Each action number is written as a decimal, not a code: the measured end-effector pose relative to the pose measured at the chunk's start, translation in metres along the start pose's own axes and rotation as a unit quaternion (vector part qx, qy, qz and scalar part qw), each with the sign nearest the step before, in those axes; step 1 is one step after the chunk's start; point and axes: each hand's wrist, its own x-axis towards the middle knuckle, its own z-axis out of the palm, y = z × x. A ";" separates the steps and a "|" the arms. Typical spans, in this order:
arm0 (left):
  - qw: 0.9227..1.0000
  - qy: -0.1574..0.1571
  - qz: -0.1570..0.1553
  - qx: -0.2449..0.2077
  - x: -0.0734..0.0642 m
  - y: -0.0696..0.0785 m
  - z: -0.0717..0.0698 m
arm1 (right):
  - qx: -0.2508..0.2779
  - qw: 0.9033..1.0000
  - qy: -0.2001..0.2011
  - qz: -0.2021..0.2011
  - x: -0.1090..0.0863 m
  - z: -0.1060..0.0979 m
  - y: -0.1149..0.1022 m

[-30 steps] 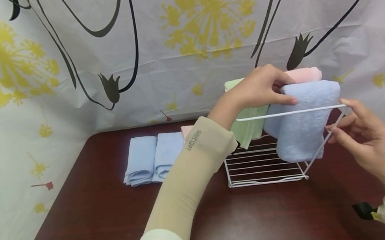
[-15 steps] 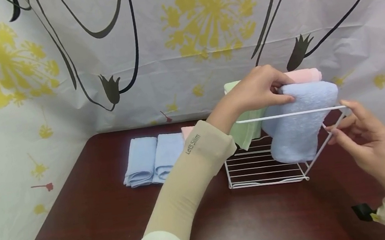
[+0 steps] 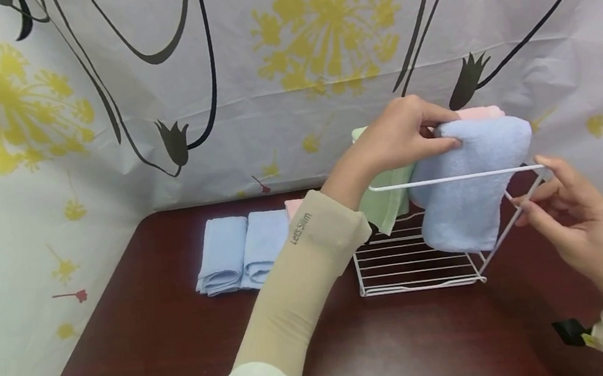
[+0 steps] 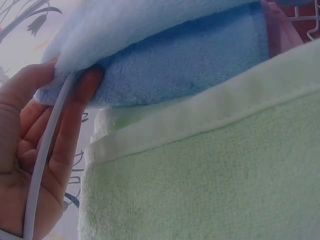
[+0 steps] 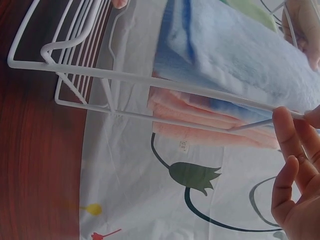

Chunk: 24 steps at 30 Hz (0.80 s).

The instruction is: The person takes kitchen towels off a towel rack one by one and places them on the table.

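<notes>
A light blue towel [image 3: 463,213] hangs folded over a top bar of a white wire rack [image 3: 421,287]. With thumb and fingers, my left hand [image 3: 406,129] pinches this towel at its upper left edge. In the left wrist view the bar passes between the thumb and fingers, below the towel's fluffy fold. My right hand [image 3: 585,224] holds the slanted wire at the rack's right side, its index fingertip at the top corner. Behind the blue towel hang a green towel [image 3: 384,206] on the left and a pink towel [image 3: 485,112] on the right.
Two folded blue towels [image 3: 222,253] lie on the dark red table [image 3: 129,344] left of the rack. A pink cloth [image 3: 292,206] beside them is mostly hidden by my left sleeve. A patterned curtain [image 3: 251,138] stands behind the table.
The top of the blue towel has risen slightly with my left hand, and its front flap hangs flatter and a little further left. My right hand has stayed on the rack.
</notes>
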 end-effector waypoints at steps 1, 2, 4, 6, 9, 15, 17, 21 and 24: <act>1.000 0.003 -0.001 -0.002 0.000 0.000 -0.001 | 0.000 1.000 0.000 0.000 0.001 0.000 0.000; 1.000 0.005 -0.001 -0.004 -0.001 0.001 -0.001 | -0.003 1.000 -0.001 0.000 0.001 0.000 -0.001; 1.000 0.013 0.001 -0.012 -0.002 0.001 -0.002 | -0.022 1.000 -0.001 0.000 0.001 0.000 -0.002; 0.999 0.034 0.005 -0.036 -0.004 0.001 -0.002 | -0.041 0.999 0.000 0.001 0.001 -0.001 -0.003; 0.993 0.077 0.010 -0.091 -0.006 -0.001 -0.002 | -0.099 0.995 0.011 0.005 -0.001 -0.001 -0.004; 0.977 0.128 0.035 -0.166 -0.017 -0.004 -0.001 | -0.122 0.992 0.029 0.010 -0.002 -0.001 -0.004; 0.972 0.145 0.055 -0.175 -0.021 -0.006 0.000 | -0.124 0.992 0.028 0.009 -0.001 0.000 -0.005; 0.963 0.176 0.088 -0.186 -0.031 -0.011 0.002 | -0.115 0.993 0.016 0.003 0.001 0.002 -0.009; 0.956 0.191 0.090 -0.204 -0.037 -0.013 0.005 | -0.059 0.998 0.010 -0.004 0.003 0.003 -0.009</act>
